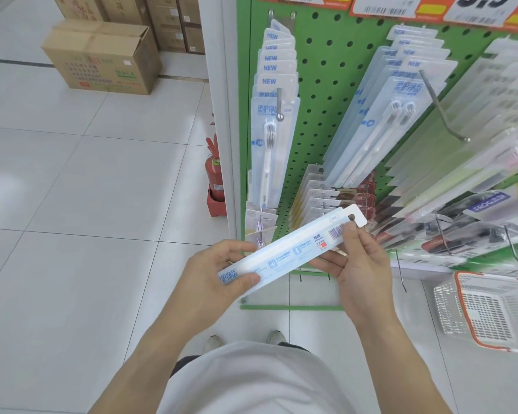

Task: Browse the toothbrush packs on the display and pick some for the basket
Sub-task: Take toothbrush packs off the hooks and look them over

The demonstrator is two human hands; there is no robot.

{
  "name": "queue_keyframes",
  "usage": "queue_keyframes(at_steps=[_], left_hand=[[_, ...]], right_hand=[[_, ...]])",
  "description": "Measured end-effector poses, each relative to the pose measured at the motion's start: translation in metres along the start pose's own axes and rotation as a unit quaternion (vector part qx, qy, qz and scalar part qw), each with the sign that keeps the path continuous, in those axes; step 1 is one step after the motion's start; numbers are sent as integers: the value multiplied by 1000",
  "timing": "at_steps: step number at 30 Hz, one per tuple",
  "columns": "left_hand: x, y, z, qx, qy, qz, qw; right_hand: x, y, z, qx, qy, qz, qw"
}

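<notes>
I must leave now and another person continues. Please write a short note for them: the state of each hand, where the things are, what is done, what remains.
Left hand: grips the lower end of one toothbrush pack.
Right hand: pinches the same pack at its barcode end, back side facing up.
More packs hang on the green display.
The basket stands on the floor to the right; no pack is visible inside.
Done: one pack taken off for a look.
Left: decide on it, put it in the basket, pick more.
</notes>
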State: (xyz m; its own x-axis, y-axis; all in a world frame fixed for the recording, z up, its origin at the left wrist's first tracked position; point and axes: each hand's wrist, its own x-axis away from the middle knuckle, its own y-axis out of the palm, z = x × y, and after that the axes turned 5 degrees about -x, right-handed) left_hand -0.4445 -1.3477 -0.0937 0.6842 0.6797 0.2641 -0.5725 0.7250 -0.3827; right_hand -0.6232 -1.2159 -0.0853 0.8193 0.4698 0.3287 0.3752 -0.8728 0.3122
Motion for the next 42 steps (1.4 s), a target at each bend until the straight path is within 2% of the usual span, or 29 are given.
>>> queue_keyframes(at_steps=[10,16,22,26,29,32,35,37,39,40,42], left_hand=[[6,-3,-2,-51,15,-49,997],[6,-8,-5,35,17,-99,994],[4,-2,-4,41,-22,-58,997],[4,6,-1,-59,-37,-31,997],[4,11,3,-100,5,-26,995],[6,15,9,-26,15,-8,1000],[8,20,14,17,34,53,998],[9,20,14,-7,85,122,989],[9,20,15,-64,165,190,966],[9,21,15,-86,202,203,954],[11,22,16,-88,250,179,948]], right_hand=[[-5,-9,7,59,-14,-13,998],[-4,-12,2,68,-6,-32,997],[2,-6,6,95,-16,-45,994],[13,5,10,107,-14,-61,992],[24,16,14,109,-12,-84,990],[37,26,19,111,-24,-111,987],[46,30,23,113,-35,-144,982],[47,31,23,89,-23,-187,978],[47,32,23,61,-17,-232,971],[46,33,23,53,-24,-240,969],[45,37,24,47,-56,-232,970]])
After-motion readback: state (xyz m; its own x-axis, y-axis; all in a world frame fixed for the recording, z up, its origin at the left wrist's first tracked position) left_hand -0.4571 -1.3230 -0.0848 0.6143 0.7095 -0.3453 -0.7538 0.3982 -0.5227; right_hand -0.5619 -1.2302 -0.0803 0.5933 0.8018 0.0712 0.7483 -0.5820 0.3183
